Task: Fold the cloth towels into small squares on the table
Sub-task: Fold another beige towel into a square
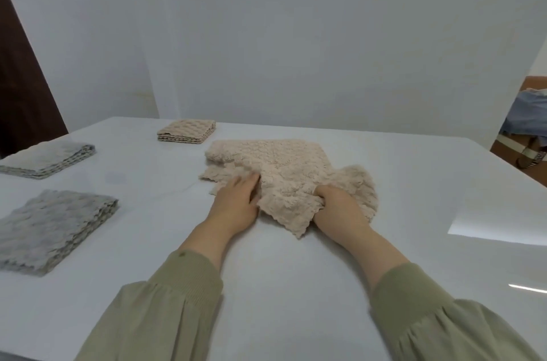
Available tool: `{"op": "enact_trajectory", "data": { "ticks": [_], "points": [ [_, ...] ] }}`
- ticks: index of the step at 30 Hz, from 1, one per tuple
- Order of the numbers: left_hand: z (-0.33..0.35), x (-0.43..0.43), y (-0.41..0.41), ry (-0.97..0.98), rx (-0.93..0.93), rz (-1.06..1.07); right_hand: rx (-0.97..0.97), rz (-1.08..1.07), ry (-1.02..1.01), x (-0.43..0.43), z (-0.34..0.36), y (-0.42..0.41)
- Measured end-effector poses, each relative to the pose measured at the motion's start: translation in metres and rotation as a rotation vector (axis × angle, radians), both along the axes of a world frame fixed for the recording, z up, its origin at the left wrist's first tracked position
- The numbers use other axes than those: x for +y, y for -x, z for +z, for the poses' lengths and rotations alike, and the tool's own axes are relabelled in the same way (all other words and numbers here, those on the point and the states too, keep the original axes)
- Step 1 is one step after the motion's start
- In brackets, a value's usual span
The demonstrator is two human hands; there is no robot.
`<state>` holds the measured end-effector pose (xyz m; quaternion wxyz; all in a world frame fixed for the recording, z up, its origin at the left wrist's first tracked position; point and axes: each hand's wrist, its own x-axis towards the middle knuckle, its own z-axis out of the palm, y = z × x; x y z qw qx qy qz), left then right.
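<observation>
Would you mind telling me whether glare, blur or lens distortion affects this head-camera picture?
Head view: soft, even light; a bright glare patch on the glossy table at right; the left hand is slightly motion-blurred beside the beige towel; wide-angle bending at the edges.

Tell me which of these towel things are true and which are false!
1. The right hand grips the loose beige towel. True.
2. The loose beige towel is already a neat square. False: it lies crumpled.
3. A folded beige towel lies farther back on the table. True.
4. The grey towels sit on the right side. False: the near grey stack and the far grey stack are both on the left.
</observation>
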<state>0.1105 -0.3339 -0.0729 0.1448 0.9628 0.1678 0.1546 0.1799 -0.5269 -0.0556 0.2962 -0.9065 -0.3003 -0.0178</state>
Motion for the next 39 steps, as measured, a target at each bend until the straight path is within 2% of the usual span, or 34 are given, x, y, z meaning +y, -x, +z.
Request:
{"op": "enact_trajectory", "data": {
  "ticks": [2,4,6,8,10,12,15,17,18,19,22,24,26,28,30,32,34,37,39],
  "points": [
    [0.000,0.004,-0.004,-0.053,0.075,0.018,-0.037,-0.087,-0.098,-0.002,0.002,0.002],
    [0.004,0.007,-0.005,-0.138,0.102,0.083,-0.104,-0.243,-0.279,-0.005,0.003,0.003],
    [0.007,0.006,-0.003,-0.188,0.072,0.109,-0.137,-0.280,-0.401,-0.005,0.004,0.003],
    [0.008,0.004,-0.002,-0.138,-0.007,0.122,-0.168,-0.264,-0.403,-0.005,0.002,0.001],
    [0.009,0.004,0.001,-0.054,-0.062,0.228,-0.242,-0.307,-0.301,-0.008,-0.004,-0.007],
    [0.013,0.011,0.007,0.064,-0.168,0.418,-0.218,-0.387,-0.235,-0.016,-0.005,-0.013],
    [0.017,0.028,0.023,0.457,-0.519,0.657,-0.132,-0.462,-0.320,-0.026,-0.004,-0.022],
    [0.019,0.034,0.029,0.670,-0.720,0.682,-0.077,-0.387,-0.446,-0.021,-0.003,-0.018],
    [0.020,0.034,0.031,0.651,-0.753,0.633,-0.045,-0.321,-0.479,-0.016,-0.002,-0.013],
    [0.019,0.033,0.031,0.510,-0.744,0.566,-0.042,-0.252,-0.461,-0.010,-0.001,-0.007],
    [0.018,0.025,0.024,-0.077,-0.559,0.325,-0.147,-0.066,-0.115,0.000,0.003,0.007],
    [0.020,0.016,0.018,-0.238,-0.340,0.147,-0.180,0.023,0.135,0.003,0.000,0.011],
    [0.012,0.008,0.011,-0.256,-0.055,-0.015,-0.176,0.071,0.320,0.005,-0.007,0.013],
    [0.004,0.007,0.006,-0.197,0.178,-0.057,-0.144,0.034,0.368,0.006,-0.009,0.010],
    [0.000,0.016,0.002,-0.168,0.263,0.010,-0.108,-0.110,0.367,0.006,-0.006,0.007],
    [0.000,0.028,0.002,-0.177,0.290,0.136,-0.062,-0.259,0.355,0.004,-0.004,0.004],
    [0.002,0.037,0.005,-0.185,0.291,0.269,-0.033,-0.305,0.341,0.002,-0.005,0.003],
    [0.010,0.037,0.010,-0.300,0.200,0.400,-0.053,-0.227,0.331,0.001,-0.008,0.003],
    [0.013,0.029,0.011,-0.331,0.048,0.341,-0.068,-0.162,0.323,0.002,-0.008,0.004]
  ]
}}
